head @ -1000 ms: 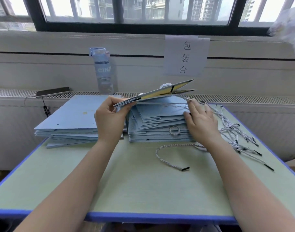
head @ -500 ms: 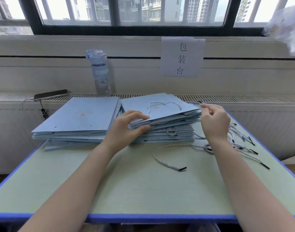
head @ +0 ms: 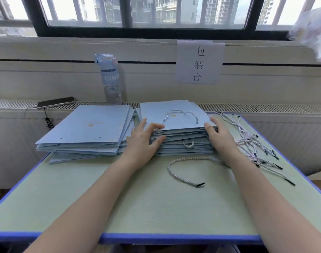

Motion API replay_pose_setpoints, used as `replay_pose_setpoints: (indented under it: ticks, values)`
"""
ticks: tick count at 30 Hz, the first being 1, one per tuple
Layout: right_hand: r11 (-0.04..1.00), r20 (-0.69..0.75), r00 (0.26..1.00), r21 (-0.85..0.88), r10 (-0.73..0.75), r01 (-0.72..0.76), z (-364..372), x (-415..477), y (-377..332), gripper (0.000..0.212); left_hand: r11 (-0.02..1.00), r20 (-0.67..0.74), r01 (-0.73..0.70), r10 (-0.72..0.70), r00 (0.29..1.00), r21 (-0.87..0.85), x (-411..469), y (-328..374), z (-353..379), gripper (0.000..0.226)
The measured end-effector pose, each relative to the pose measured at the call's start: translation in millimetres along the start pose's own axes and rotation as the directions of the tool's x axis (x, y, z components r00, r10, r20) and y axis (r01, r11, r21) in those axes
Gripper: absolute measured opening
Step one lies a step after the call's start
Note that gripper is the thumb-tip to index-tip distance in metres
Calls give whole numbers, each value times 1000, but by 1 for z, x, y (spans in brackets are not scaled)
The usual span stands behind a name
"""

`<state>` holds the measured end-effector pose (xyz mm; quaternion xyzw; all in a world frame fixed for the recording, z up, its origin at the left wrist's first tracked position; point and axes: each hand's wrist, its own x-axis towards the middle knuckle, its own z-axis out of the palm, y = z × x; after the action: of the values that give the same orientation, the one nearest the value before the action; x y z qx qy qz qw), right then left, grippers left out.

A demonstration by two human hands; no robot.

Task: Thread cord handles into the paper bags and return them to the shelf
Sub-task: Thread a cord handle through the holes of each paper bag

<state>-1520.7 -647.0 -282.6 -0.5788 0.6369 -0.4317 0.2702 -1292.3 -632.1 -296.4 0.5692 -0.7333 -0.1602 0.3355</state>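
— While we hold both hands at the right stack (head: pixel 183 148) of bags, how do our fingers lie?
— Our left hand (head: pixel 143 141) sits on its near left corner. The fingers are spread and almost straight over the top bag (head: pixel 174 114), with the thumb against the stack's front edge. It grips nothing.
— And the other?
— Our right hand (head: pixel 220 136) rests at the right edge, fingers straight on the top bag and thumb down the side. It just presses, with no pinch.
— Where is the handle?
— A cord (head: pixel 179 114) loops across the top bag, between our hands. We cannot tell how its ends are fixed.
— The rest of the bags?
— We see a left stack (head: pixel 86 128) lying flat just beside the right one, with two punched holes near its front edge.
— Spare cords?
— One loose cord (head: pixel 181 172) curls on the table (head: pixel 156 207) near our right wrist, and a pile (head: pixel 254 145) lies right of the stack. Behind the table are a bottle (head: pixel 110 79), a phone (head: pixel 55 102) and a sign (head: pixel 199 63).
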Motion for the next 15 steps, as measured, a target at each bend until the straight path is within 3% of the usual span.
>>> replay_pose_setpoints:
  ticks: [5,10,15]
  values:
    - [999,-134,991,-34,-12,8,0,-8,-7,39,997,-53,15,-19,998,-70,1,-2,1,31]
    - [1000,-158,987,10,8,-7,2,-10,-10,29,994,-121,40,-52,991,-102,0,1,-2,38]
    - [1000,-180,984,-26,-7,2,2,-14,-14,33,989,-121,125,-135,983,-84,-6,9,-1,49]
